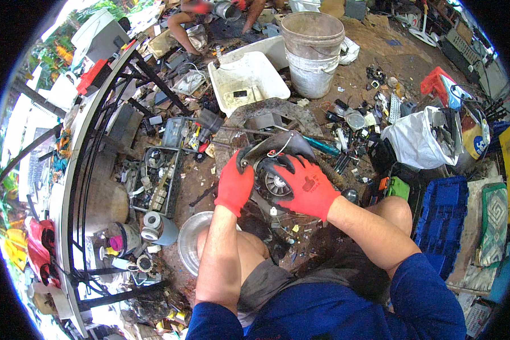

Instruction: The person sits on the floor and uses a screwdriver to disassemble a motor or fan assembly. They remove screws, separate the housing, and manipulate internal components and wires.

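Observation:
Both my hands wear red gloves with black fingertips. My left hand [234,184] grips the left side of a dark fan motor housing [273,151] held over my knees. My right hand [305,184] closes over its right side, fingers curled across the round finned rotor [277,183] at its centre. Thin white wires loop on top of the housing. Below it, the ground is dirt scattered with small scrap bits.
A dirty white bucket [312,52] and a white plastic tray [249,76] stand ahead. A white bag of scrap [416,139] and blue crates [445,218] lie to the right. A metal frame [90,153] and a metal bowl [188,241] sit left. Another person's legs [181,25] show far ahead.

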Available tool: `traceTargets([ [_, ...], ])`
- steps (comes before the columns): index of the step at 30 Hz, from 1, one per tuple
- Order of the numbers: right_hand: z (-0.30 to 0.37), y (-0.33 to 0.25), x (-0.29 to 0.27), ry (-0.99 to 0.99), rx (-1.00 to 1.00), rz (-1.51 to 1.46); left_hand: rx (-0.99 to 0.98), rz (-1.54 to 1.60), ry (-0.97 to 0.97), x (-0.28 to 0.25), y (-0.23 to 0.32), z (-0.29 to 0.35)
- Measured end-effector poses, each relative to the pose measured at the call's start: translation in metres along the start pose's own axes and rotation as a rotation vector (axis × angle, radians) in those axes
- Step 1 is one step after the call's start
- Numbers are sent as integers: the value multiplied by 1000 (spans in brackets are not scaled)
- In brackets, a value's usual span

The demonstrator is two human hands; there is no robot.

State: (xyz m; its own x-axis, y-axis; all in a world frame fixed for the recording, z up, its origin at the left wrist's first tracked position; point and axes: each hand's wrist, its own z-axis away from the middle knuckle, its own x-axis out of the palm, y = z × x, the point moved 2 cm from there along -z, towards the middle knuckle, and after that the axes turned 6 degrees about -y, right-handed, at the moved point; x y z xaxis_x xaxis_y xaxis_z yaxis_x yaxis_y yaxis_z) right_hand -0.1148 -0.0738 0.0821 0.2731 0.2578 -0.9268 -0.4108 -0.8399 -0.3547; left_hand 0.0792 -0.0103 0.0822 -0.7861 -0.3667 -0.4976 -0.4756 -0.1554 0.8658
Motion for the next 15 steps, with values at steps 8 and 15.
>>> traceTargets([
  [8, -5, 1, -6, 31, 21, -384, 98, -113, 91, 13, -3, 4],
  [15, -2, 6, -5, 66, -1, -229, 34, 12, 15, 7, 4, -3],
])
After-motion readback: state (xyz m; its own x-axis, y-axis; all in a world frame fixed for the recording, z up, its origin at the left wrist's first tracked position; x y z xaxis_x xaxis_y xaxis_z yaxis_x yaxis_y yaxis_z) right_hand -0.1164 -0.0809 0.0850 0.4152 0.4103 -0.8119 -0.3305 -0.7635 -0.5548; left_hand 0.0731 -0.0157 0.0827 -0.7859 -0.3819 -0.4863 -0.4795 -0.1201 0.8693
